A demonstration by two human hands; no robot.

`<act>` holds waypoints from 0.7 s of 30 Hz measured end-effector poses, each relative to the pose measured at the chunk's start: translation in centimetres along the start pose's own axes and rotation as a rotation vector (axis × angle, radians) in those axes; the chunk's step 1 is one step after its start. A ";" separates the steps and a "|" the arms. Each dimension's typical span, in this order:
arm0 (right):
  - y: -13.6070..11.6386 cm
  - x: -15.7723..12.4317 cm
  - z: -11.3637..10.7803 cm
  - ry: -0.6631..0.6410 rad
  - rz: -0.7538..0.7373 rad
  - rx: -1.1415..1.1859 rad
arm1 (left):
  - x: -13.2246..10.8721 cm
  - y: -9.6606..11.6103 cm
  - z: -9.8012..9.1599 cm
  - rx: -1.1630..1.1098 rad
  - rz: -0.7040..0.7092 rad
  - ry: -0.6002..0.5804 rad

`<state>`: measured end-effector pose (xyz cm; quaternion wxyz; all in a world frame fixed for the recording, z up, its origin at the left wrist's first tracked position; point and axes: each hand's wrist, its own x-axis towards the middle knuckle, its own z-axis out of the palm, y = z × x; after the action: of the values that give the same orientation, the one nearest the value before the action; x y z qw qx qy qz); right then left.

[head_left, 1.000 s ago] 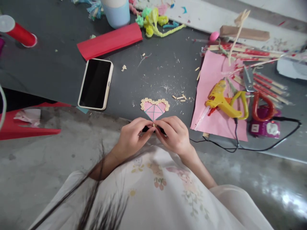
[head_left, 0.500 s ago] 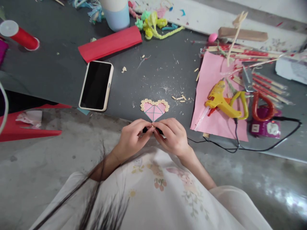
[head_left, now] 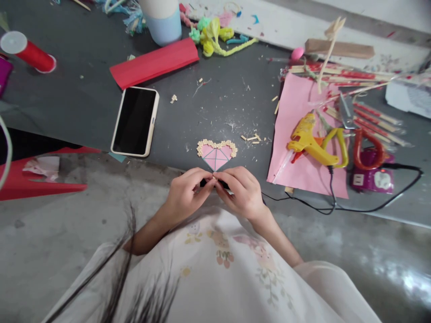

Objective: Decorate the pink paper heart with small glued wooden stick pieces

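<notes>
A pink paper heart point(head_left: 210, 158) with dark lines across it lies at the table's front edge. Small pale round bits, like cut stick ends, form a border point(head_left: 220, 145) along its upper curves. Just below the heart's point, my left hand point(head_left: 187, 190) and my right hand point(head_left: 241, 190) meet with their fingertips pinched together. A tiny pale piece point(head_left: 214, 177) shows between the fingers of both hands; its exact kind is too small to make out. Short cut stick pieces point(head_left: 251, 138) lie on the table right of the heart.
At right, a yellow glue gun point(head_left: 308, 139) rests on pink paper point(head_left: 286, 116), beside red-handled cutters point(head_left: 368, 148), wrapped sticks and a black cord point(head_left: 370, 209). To the left lie a phone point(head_left: 134, 121), folded red paper point(head_left: 155, 63) and a red spool point(head_left: 37, 54). A bottle point(head_left: 163, 22) stands behind.
Almost nothing differs. The camera view has shifted very slightly; both hands keep the same pinch below the heart, and the loose hair strands have swung a little left.
</notes>
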<state>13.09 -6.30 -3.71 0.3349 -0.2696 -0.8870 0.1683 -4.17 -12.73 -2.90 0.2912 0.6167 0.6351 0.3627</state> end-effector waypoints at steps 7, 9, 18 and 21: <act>0.1 0.0 0.0 0.000 -0.003 0.006 | 0.0 0.1 -0.1 0.003 0.006 -0.005; 0.1 0.0 -0.1 0.004 -0.003 0.003 | 0.0 0.1 -0.1 0.004 0.001 -0.004; 0.1 0.1 -0.1 0.020 -0.012 0.004 | 0.0 0.0 -0.3 0.011 0.005 -0.004; 0.1 0.1 -0.1 0.031 -0.013 0.002 | 0.0 0.0 -0.3 0.012 0.014 0.002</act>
<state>13.12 -6.19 -3.66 0.3498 -0.2660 -0.8834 0.1629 -4.44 -12.77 -2.69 0.2842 0.6224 0.6334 0.3615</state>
